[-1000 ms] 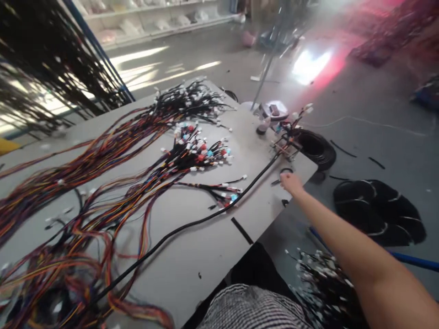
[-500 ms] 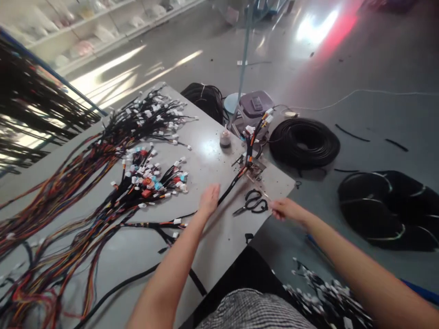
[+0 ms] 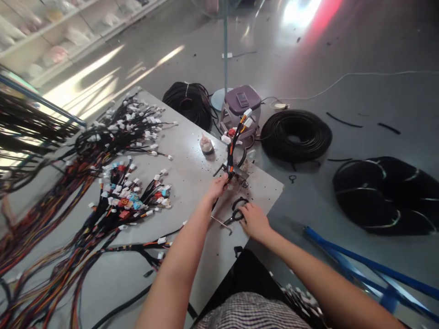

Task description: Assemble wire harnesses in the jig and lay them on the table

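Observation:
My left hand (image 3: 218, 187) pinches a black sleeved wire harness (image 3: 232, 151) where it rises from a small metal fixture (image 3: 240, 176) near the table's right corner; coloured wires and white connectors stick up at its top. My right hand (image 3: 254, 221) rests on the table with its fingers closed over black-handled scissors (image 3: 236, 211). A thin metal hook tool (image 3: 221, 223) lies on the table just left of that hand.
Bundles of coloured wire harnesses (image 3: 113, 196) with white connectors cover the grey table (image 3: 192, 164). A small jar (image 3: 206, 145) stands near the fixture. On the floor lie black cable coils (image 3: 295, 135), a purple stool (image 3: 242, 103) and a blue bar (image 3: 363, 267).
My left hand moved right along the harness to the fixture. My right hand came in from the table edge onto the scissors. The view tilted down and right.

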A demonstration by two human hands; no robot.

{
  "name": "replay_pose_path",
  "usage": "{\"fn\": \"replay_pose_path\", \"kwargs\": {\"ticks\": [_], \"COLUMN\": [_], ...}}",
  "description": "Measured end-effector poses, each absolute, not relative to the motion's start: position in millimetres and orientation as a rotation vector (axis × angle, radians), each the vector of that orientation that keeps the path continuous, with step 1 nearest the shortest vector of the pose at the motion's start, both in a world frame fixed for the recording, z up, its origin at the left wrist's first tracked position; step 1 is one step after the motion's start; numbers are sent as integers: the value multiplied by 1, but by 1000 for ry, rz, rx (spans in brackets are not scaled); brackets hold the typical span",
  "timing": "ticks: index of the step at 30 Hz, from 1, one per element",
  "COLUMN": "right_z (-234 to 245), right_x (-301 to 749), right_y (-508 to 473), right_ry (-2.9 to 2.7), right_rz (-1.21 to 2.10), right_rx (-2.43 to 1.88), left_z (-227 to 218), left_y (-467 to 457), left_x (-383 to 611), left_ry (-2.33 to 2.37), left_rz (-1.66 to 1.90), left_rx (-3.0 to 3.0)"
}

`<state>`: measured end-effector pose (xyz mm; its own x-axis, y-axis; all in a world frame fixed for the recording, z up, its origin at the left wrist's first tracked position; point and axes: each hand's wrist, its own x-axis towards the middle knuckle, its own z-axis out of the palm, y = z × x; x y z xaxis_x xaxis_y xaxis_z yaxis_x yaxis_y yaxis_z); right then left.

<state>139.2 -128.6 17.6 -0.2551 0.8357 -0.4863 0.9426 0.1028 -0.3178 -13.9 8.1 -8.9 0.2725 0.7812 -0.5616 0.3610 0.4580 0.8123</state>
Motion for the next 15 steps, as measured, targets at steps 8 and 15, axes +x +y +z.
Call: {"fn": "replay_pose_path", "kwargs": {"ticks": [8,15], "right_z": [3,2], "right_x": [168,172], "right_y": [-106,-145], "right_ry": [2421,2297], "right_rz": [-759,-634], "right_rx": [1376,1651], "left_z": [-9,-11], "left_y": [-14,-7], "left_x": [-30,-10], "left_ry": [1413,1429], "left_rz": [499,649], "left_rx": [1209,1134]}}
